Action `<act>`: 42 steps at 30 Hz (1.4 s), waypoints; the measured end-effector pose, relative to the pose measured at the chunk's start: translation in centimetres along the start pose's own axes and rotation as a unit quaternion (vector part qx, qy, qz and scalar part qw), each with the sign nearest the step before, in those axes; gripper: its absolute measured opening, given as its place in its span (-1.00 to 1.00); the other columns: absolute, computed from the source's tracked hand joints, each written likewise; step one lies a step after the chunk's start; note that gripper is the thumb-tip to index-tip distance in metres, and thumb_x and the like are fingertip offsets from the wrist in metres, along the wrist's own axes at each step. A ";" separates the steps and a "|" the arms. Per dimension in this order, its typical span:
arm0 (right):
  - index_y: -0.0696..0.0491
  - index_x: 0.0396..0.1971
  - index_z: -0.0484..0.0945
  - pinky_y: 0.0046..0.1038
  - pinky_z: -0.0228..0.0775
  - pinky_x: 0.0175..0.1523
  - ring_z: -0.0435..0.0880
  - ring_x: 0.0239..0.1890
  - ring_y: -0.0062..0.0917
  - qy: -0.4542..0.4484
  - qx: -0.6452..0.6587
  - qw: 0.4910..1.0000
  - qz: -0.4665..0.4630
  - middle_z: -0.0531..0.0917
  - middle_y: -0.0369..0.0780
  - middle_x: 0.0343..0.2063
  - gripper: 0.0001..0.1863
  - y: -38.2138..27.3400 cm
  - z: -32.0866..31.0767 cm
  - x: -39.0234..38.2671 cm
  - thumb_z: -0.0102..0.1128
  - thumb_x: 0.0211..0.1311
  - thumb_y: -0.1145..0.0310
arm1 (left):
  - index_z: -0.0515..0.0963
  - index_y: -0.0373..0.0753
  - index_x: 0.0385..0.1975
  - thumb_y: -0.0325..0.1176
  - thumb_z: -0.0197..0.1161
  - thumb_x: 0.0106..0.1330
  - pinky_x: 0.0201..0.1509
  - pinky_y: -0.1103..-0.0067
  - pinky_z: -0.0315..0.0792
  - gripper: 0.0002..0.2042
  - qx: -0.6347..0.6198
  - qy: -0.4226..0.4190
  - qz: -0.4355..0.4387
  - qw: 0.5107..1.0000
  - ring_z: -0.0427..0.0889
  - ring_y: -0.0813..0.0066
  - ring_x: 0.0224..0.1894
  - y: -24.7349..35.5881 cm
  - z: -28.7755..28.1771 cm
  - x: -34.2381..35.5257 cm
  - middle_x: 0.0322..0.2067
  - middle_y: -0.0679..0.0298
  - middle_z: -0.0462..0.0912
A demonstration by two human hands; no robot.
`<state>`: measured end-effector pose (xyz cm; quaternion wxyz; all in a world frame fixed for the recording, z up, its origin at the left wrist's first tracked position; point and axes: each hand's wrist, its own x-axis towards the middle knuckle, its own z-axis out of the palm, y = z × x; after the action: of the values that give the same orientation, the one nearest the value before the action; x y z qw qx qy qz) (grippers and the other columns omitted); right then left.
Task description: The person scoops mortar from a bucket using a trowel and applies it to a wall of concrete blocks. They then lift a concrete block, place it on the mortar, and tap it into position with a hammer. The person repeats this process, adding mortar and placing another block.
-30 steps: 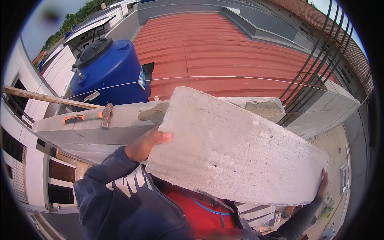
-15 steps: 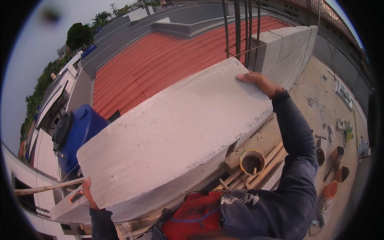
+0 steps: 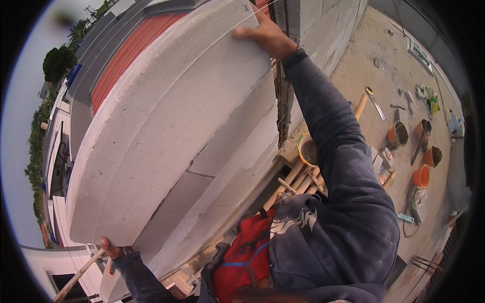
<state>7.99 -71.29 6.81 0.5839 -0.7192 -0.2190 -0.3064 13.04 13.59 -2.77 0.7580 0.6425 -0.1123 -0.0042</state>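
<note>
A large pale grey concrete block (image 3: 177, 116) stands lengthwise on top of a wall of similar blocks (image 3: 212, 161), with a dark joint line beneath it. My right hand (image 3: 268, 38) grips its far end, thumb on the side facing me. At the near left end, my left hand (image 3: 113, 249) holds the lower corner, its fingers partly hidden. A thin white string (image 3: 143, 122) runs along the block's length, close to its upper edge. Just beyond the left hand are a wooden stick (image 3: 78, 276) and an orange-handled tool (image 3: 111, 267).
Upright steel bars (image 3: 280, 96) stand past the block's far end, beside another block wall (image 3: 323, 35). A mortar bucket (image 3: 307, 150) sits by bamboo poles (image 3: 288, 184) below. Orange buckets (image 3: 421, 177) and a handsaw (image 3: 375, 102) are on the floor at right. A red roof (image 3: 134, 53) lies beyond.
The block has turned from showing its broad face upward to standing on the wall with that side more upright. Both hands have stayed on its ends. My view has swung to the right.
</note>
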 end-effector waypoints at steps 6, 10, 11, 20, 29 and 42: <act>0.15 0.52 0.30 -0.15 0.52 0.41 0.61 0.35 -0.15 0.132 -0.046 0.990 0.009 0.63 0.03 0.24 0.16 4.4 -0.4 -1.9 0.68 0.06 -0.20 | 0.32 -0.36 0.43 0.28 0.50 0.17 0.43 0.18 0.41 0.00 0.130 0.021 0.042 0.990 0.52 0.11 0.31 -2.7 3.3 -0.9 0.25 0.02 0.50; 0.15 0.59 0.18 -0.27 0.39 0.46 0.51 0.39 -0.30 0.109 -0.013 0.993 0.047 0.53 -0.09 0.36 0.32 5.2 -1.0 -2.3 0.70 -0.03 -0.28 | 0.27 -0.29 0.48 0.21 0.60 0.09 0.45 0.21 0.37 0.05 0.182 0.079 0.084 0.977 0.50 0.13 0.33 -3.7 1.7 -1.9 0.28 0.09 0.47; 0.16 0.58 0.20 -0.27 0.40 0.45 0.52 0.38 -0.30 0.107 -0.008 0.993 0.045 0.54 -0.09 0.35 0.32 5.6 -1.0 -2.5 0.70 -0.03 -0.29 | 0.27 -0.29 0.47 0.24 0.58 0.10 0.43 0.21 0.39 0.04 0.193 0.081 0.092 0.973 0.51 0.14 0.32 -4.1 1.1 -2.0 0.27 0.08 0.46; 0.16 0.44 0.36 -0.28 0.50 0.37 0.62 0.29 -0.36 0.126 0.031 0.992 0.005 0.63 -0.15 0.24 0.17 8.1 -2.1 -3.3 0.71 -0.01 -0.29 | 0.28 -0.34 0.45 0.25 0.59 0.12 0.40 0.26 0.41 0.04 0.309 0.068 0.088 0.944 0.50 0.19 0.31 -3.7 1.9 -2.7 0.26 0.11 0.48; 0.23 0.28 0.58 -0.44 0.46 0.26 0.67 0.13 -0.52 0.193 -0.225 0.955 0.005 0.76 -0.16 0.06 -0.36 0.8 0.0 -4.3 0.52 0.43 0.06 | 0.71 -0.36 0.01 -0.20 0.82 -0.04 0.04 0.43 0.60 -0.37 0.480 -0.066 -0.108 0.868 0.75 0.30 -0.04 4.9 15.4 -3.3 -0.11 0.13 0.80; -0.04 0.35 0.66 0.04 0.45 0.45 0.65 0.35 -0.01 -0.162 -0.505 0.845 -0.065 0.65 0.01 0.32 0.03 -10.2 6.8 5.6 0.18 0.19 -0.62 | 0.69 -0.36 0.08 -0.06 0.81 -0.07 0.10 0.36 0.61 -0.26 0.498 -0.124 -0.083 0.854 0.76 0.15 0.00 3.6 16.5 -1.6 -0.05 -0.01 0.79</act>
<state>6.35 -62.62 16.99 0.0751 -0.9381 -0.1723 -0.2908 8.12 -1.61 2.92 0.3134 0.9350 -0.1391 -0.0902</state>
